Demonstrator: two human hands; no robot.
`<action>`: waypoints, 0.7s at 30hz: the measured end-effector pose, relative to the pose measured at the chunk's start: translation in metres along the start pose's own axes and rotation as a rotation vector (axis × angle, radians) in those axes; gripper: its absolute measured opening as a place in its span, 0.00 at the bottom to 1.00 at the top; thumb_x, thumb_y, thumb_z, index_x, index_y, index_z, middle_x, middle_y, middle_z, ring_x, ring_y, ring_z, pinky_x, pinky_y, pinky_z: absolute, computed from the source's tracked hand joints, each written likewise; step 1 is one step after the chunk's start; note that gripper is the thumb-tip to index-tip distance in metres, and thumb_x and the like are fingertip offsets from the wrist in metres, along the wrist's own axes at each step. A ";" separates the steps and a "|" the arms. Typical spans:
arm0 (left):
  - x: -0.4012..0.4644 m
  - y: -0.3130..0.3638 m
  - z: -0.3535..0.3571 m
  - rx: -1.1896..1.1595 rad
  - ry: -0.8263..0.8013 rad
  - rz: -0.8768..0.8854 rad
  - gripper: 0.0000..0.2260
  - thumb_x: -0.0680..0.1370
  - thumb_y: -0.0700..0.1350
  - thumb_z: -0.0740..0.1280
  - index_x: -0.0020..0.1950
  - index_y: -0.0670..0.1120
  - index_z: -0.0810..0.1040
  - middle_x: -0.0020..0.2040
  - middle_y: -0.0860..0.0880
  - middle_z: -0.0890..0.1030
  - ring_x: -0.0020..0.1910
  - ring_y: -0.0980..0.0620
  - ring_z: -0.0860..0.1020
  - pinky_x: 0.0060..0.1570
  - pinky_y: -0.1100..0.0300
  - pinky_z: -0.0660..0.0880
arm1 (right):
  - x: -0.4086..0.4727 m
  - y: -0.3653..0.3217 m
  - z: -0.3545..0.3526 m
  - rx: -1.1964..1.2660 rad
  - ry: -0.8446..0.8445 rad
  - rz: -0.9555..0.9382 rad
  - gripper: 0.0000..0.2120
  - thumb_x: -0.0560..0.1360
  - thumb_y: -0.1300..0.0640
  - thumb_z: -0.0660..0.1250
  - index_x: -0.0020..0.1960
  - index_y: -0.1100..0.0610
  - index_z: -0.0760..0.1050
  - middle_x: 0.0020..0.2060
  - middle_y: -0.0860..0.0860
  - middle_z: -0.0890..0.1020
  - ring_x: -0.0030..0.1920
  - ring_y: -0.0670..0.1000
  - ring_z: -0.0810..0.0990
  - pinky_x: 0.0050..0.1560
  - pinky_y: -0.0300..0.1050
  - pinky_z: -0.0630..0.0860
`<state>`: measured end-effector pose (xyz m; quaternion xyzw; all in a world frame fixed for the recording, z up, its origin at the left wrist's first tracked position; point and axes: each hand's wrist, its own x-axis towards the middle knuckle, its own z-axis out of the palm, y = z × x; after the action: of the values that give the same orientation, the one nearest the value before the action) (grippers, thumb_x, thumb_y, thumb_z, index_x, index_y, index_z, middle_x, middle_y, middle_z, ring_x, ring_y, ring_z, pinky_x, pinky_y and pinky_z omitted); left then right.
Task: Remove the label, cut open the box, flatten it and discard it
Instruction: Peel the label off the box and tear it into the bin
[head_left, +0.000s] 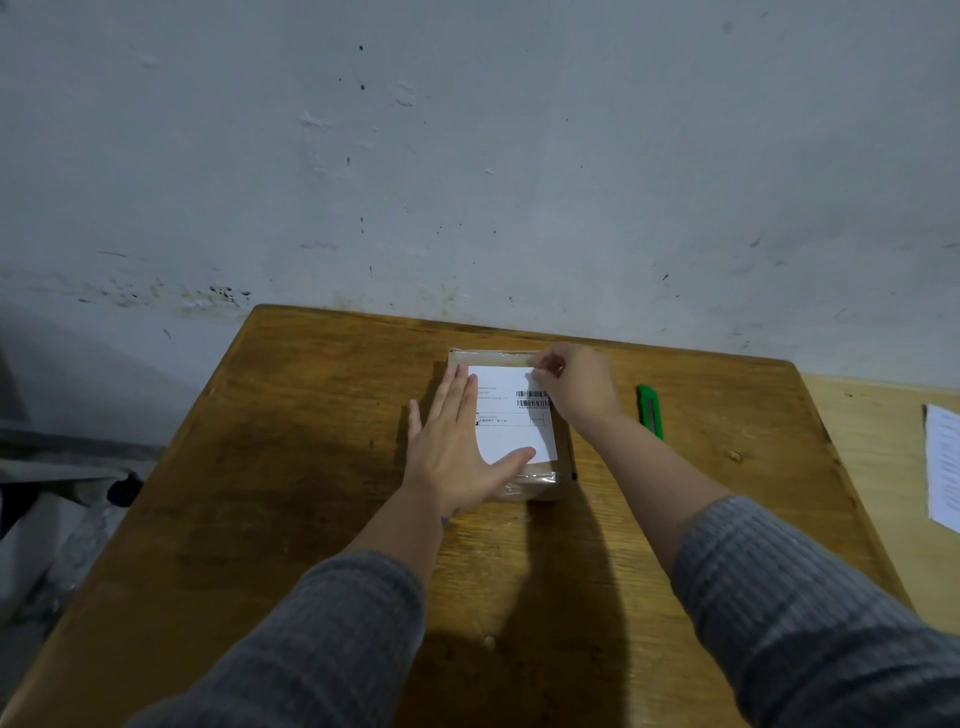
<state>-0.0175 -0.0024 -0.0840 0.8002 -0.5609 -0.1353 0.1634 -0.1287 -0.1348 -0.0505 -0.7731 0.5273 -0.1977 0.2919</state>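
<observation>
One taped cardboard box (511, 483), table (311, 441) centre: left hand (457, 447) flat, spread, pinning it; right hand (576, 384) pinching shipping label (511, 415) corner. Label attached; cutting, flattening, discarding pending; green utility knife (650, 411) untouched

Box (535, 483): small, brown cardboard, closed, wrapped in glossy clear tape; lying flat on wooden surface, long side running away from viewer, slightly skewed. Near end shows crinkled tape; far end shows a taped strip above the label.

Label (511, 415): white rectangular sheet, covering most of the top face; barcodes at upper right, small printed lines at left, ruled line across the middle, lower part blank. Still stuck on; left edge and near corner partly covered, far right corner hidden.

Cutter (650, 411): green utility knife, lying flat near the box's right side, apart from it, lengthwise roughly parallel to it.
</observation>
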 end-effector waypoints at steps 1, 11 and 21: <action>0.000 0.000 0.000 0.002 0.001 0.000 0.49 0.69 0.74 0.56 0.78 0.48 0.41 0.78 0.53 0.38 0.76 0.56 0.35 0.74 0.40 0.42 | 0.001 0.002 0.002 0.008 -0.006 0.015 0.05 0.74 0.60 0.68 0.49 0.55 0.81 0.43 0.50 0.82 0.45 0.49 0.80 0.47 0.44 0.79; 0.001 -0.002 0.002 -0.005 0.005 -0.002 0.49 0.68 0.75 0.56 0.78 0.48 0.42 0.78 0.53 0.38 0.76 0.56 0.35 0.74 0.39 0.41 | 0.005 -0.005 0.004 0.013 -0.031 0.074 0.05 0.75 0.61 0.66 0.46 0.57 0.81 0.46 0.53 0.84 0.45 0.50 0.80 0.47 0.45 0.78; -0.001 -0.001 0.001 -0.033 0.004 -0.012 0.49 0.68 0.74 0.57 0.78 0.49 0.40 0.78 0.54 0.37 0.76 0.57 0.36 0.74 0.40 0.44 | 0.007 -0.016 -0.021 0.211 -0.164 0.113 0.06 0.76 0.61 0.65 0.44 0.54 0.79 0.41 0.51 0.80 0.44 0.51 0.77 0.40 0.42 0.72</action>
<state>-0.0173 -0.0017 -0.0850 0.8011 -0.5534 -0.1438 0.1770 -0.1279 -0.1419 -0.0237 -0.7209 0.5205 -0.1713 0.4244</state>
